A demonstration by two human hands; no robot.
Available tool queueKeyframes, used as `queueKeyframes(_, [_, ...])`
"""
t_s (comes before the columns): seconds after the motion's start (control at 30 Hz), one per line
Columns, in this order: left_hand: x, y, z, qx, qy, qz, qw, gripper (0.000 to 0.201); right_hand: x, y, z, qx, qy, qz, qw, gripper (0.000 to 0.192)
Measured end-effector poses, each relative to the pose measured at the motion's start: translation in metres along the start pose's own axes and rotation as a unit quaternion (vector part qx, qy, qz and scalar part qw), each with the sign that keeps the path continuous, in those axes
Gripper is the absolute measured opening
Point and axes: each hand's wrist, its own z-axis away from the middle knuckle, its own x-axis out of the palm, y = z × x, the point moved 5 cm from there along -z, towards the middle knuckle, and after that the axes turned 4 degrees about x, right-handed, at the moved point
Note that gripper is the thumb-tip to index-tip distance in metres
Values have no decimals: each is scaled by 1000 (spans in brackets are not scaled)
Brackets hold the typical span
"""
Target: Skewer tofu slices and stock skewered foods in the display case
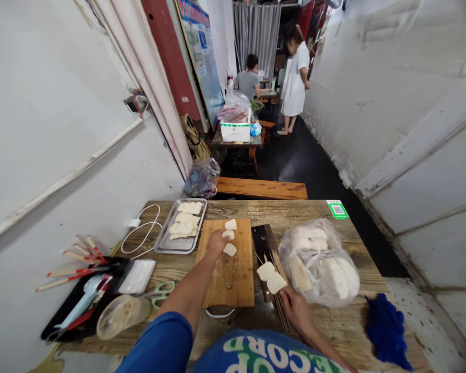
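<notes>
Closest to the lens is the person's own blue shirt (256, 355) with white lettering, bottom centre; from it the left arm in a blue sleeve stretches out toward 12 o'clock, and the left hand (216, 241) sits on the wooden cutting board (229, 274), fingertips curled down onto a white slice (228, 234), though whether it's actually pinched or just touched I can't tell; two more white slices lie right by it, one at 12 o'clock (230, 224) and one at 5 o'clock (230, 249); the right hand (297, 311) is down at 5 o'clock of the board, closed around a bamboo skewer (278, 290) with two white pieces (271, 277) threaded on it, lying over a dark cleaver (262, 241) and a bunch of loose skewers; just at 3 o'clock of that is a clear plastic bag (320, 261) full of the white stuff; at 10 o'clock of the board there's a metal tray (180, 228) with finished pieces, a white cable (142, 233) beside it; scissors (161, 292), a plastic cup (118, 316) and a black tray (73, 305) sit at 8 o'clock; a blue cloth (388, 326) is at the table's right edge; two other people are well off down the corridor.
</notes>
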Motion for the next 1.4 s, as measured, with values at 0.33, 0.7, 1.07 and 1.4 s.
queueKeyframes(0.33, [9,18,50,311,-147,-120,931,62,-6,8,-11,14,0,-17,1000,42])
queueKeyframes(0.7, [17,-1,40,127,-145,173,966,39,-1,5,-17,-6,-11,-24,1000,43])
queueKeyframes(1.07, [36,-18,75,-146,-97,624,762,39,7,-8,-13,-27,-26,-20,999,43])
queueKeyframes(1.4, [42,3,88,-248,-120,694,666,12,6,-16,-11,-43,-16,-4,999,43])
